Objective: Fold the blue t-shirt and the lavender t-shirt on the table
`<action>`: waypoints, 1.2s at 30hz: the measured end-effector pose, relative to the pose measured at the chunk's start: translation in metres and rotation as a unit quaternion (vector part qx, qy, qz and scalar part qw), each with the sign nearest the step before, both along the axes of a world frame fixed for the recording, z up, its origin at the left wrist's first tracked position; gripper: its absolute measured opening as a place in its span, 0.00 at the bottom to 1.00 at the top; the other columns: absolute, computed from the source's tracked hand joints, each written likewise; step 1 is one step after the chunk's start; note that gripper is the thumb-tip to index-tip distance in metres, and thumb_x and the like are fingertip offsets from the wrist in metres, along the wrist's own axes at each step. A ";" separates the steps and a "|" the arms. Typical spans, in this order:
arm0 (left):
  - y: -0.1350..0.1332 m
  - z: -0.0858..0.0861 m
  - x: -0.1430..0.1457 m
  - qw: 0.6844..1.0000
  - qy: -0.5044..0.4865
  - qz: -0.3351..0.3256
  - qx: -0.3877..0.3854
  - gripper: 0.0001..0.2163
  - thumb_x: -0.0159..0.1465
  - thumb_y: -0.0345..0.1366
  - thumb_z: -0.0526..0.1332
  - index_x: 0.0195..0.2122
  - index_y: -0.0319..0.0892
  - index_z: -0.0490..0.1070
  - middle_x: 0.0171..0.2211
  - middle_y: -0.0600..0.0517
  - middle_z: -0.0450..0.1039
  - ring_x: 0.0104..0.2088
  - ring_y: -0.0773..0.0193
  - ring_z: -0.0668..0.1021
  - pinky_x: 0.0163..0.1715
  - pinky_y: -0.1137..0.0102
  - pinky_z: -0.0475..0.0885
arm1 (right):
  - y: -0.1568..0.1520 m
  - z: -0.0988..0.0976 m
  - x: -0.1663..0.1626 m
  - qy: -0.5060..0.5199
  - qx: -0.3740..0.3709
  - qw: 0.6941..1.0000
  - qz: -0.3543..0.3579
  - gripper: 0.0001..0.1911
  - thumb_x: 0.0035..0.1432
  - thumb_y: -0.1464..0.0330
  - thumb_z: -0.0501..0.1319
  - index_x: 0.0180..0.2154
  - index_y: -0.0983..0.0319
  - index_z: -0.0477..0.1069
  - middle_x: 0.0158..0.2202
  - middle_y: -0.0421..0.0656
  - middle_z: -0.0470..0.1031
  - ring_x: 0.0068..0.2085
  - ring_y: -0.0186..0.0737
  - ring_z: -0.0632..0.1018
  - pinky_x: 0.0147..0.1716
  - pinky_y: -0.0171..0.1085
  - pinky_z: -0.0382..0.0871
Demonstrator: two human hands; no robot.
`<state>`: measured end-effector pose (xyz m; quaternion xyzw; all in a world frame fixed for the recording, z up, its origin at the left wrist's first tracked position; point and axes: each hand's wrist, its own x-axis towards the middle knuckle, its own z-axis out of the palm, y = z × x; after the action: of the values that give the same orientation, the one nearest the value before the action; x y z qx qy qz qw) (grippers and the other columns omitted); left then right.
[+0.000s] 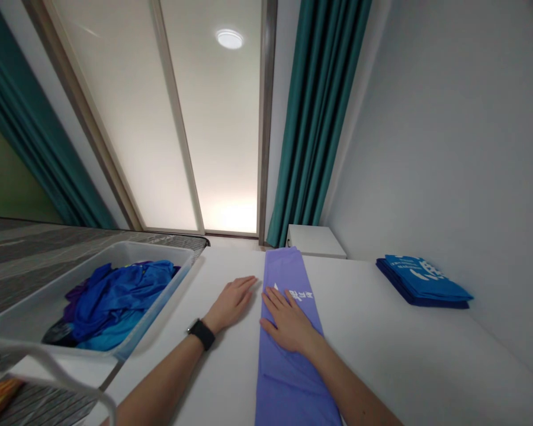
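Right hand: your right hand (288,322) lies flat on the purple garment (288,349), fingers spread wide, palm down, gripping nothing.
Left hand: your left hand (231,302) rests open on the bare table (382,343) just beside the cloth's left edge, fingers together and extended, holding nothing; a black watch (201,333) sits on that wrist.
Garment position: it's folded into a long narrow strip running away from you down the middle of the table, between your hands and the white box (315,241) at the far end.
Garment look: smooth lilac fabric, white lettering just beyond your right fingertips, a few soft creases near you.
Risk: I'd say the strip could skew or bunch if your right palm drags sideways, since only one hand pins it.
Risk two: the slick tabletop may let the near end slide off toward you.
Nearby: the plastic bin (169,296) of blue clothes (115,296) on your left, folded blue shirts (424,281) stacked far right.
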<state>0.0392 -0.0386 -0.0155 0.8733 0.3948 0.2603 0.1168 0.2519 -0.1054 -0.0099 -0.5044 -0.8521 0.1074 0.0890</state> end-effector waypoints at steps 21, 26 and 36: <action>0.076 -0.007 0.051 0.991 0.132 0.010 -0.005 0.22 0.71 0.42 0.47 0.64 0.44 0.60 0.66 0.49 0.59 0.65 0.59 0.61 0.63 0.59 0.54 | -0.016 0.008 0.002 0.014 -0.012 0.999 0.030 0.34 0.67 0.53 0.46 0.68 0.63 0.49 0.70 0.48 0.46 0.70 0.46 0.46 0.67 0.52 0.34; 0.075 -0.008 0.051 0.990 0.139 0.012 -0.009 0.23 0.71 0.42 0.45 0.65 0.45 0.58 0.66 0.50 0.58 0.65 0.58 0.60 0.64 0.58 0.52 | -0.028 0.016 0.003 0.024 -0.036 0.998 0.053 0.34 0.67 0.53 0.46 0.68 0.62 0.48 0.70 0.47 0.46 0.70 0.46 0.45 0.67 0.51 0.34; 0.072 -0.010 0.051 0.989 0.149 0.007 -0.013 0.25 0.71 0.46 0.45 0.67 0.44 0.53 0.68 0.48 0.54 0.67 0.57 0.57 0.64 0.56 0.50 | -0.060 0.023 0.003 0.032 -0.053 0.995 0.078 0.35 0.67 0.52 0.48 0.69 0.61 0.46 0.70 0.45 0.45 0.70 0.45 0.44 0.68 0.50 0.31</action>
<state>0.0906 0.0335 -0.0256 0.8980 0.4174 0.1229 0.0659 0.2551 -0.1656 0.0134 -0.4371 -0.8785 0.1749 0.0813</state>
